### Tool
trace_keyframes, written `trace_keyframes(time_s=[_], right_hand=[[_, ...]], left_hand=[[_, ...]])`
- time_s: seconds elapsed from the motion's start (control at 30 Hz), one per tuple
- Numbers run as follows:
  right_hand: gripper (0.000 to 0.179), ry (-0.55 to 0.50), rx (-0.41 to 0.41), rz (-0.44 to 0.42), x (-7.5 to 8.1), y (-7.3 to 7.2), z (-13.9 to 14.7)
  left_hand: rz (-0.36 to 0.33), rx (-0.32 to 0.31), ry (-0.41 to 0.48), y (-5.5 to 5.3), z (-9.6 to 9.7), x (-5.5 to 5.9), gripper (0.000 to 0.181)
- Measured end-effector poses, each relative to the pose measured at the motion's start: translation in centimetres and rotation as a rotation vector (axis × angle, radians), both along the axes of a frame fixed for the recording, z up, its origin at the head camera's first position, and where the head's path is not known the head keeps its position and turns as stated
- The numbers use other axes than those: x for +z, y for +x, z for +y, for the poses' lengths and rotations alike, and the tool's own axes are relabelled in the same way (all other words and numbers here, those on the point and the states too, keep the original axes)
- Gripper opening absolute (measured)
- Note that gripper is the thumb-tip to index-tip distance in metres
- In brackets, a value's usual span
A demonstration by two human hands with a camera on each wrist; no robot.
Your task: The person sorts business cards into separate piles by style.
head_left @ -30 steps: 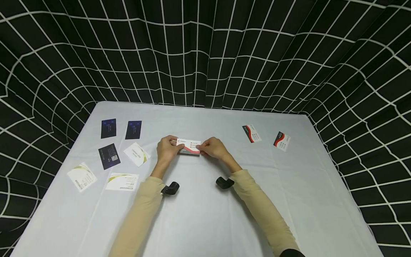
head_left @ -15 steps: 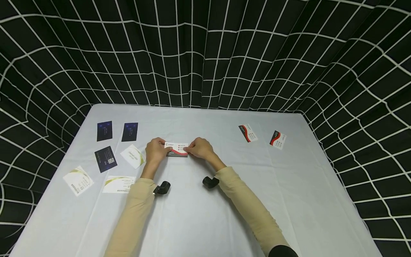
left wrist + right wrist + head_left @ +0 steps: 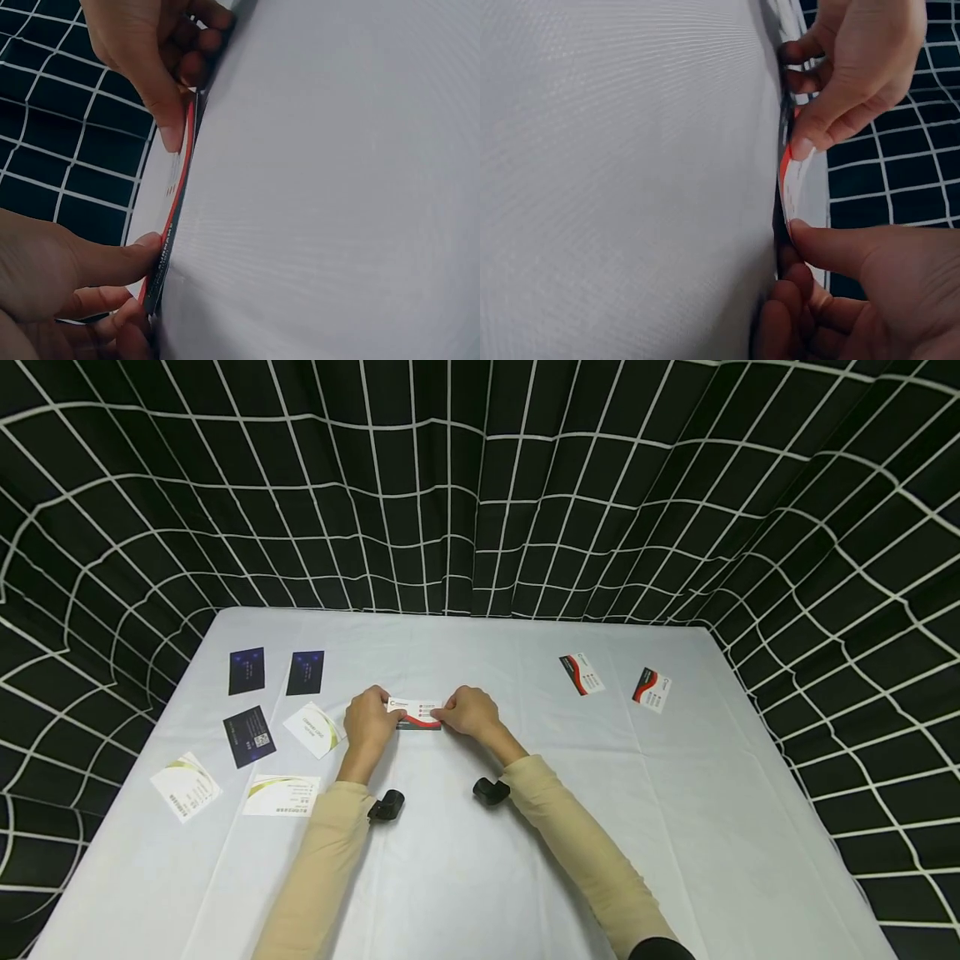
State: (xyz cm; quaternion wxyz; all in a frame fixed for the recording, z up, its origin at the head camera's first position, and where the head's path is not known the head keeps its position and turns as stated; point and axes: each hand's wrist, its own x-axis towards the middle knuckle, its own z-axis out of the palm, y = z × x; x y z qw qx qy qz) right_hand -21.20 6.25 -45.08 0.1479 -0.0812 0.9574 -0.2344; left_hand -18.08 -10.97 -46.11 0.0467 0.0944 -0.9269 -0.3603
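Observation:
Between both hands is a business card (image 3: 417, 714), white with a red wave and a dark lower band, near the middle of the table. My left hand (image 3: 367, 723) pinches its left end, the thumb lying on the printed face. At the other end my right hand (image 3: 471, 713) pinches the card between thumb and fingers. In the left wrist view the card (image 3: 172, 202) appears nearly edge-on, close to the tablecloth; the right wrist view shows it slightly bowed. Whether it is one card or several stacked cannot be told.
On the left lie dark blue cards (image 3: 250, 737) and white-and-gold cards (image 3: 282, 795), several in all. Two red, black and white cards (image 3: 582, 674) lie at the right. A black curtain (image 3: 480, 485) with a white grid encloses the white table (image 3: 600, 860).
Both hands and the card have shifted left on the table since a second ago. Over the last half second they have hardly moved; the grip at both ends stays the same.

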Motion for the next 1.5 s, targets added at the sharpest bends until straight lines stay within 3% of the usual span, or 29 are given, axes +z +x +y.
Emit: trace_keyframes(time_s=[0.2, 0.67, 0.8, 0.93, 1.0, 1.23, 1.5], right_hand=[[0.034, 0.020, -0.022, 0.032, 0.1, 0.1, 0.1], [0.034, -0.018, -0.001, -0.017, 0.1, -0.2, 0.2], [0.037, -0.086, 0.010, -0.035, 0.4, -0.2, 1.0], [0.036, -0.140, -0.032, 0.007, 0.7, -0.2, 2.6], [0.032, -0.141, -0.070, 0.050, 0.9, -0.4, 3.9], [0.032, -0.084, -0.264, 0.176, 2.5, -1.6, 10.9], [0.057, 0.081, -0.465, 0.255, 1.6, -2.2, 17.9]], left_hand=[[0.006, 0.004, -0.023, 0.0, 0.2, -0.2, 0.038], [-0.040, 0.030, -0.047, 0.2, 0.3, -0.1, 0.032], [-0.024, 0.047, -0.048, 0.2, 0.6, 0.0, 0.032], [0.038, 0.057, -0.031, 0.2, 1.2, 0.3, 0.030], [0.076, 0.033, -0.010, 0.0, 1.8, 0.6, 0.028], [0.181, -0.184, 0.129, -1.6, 6.1, 1.6, 0.029], [0.172, -0.325, 0.217, -2.4, 11.4, 1.0, 0.032]])
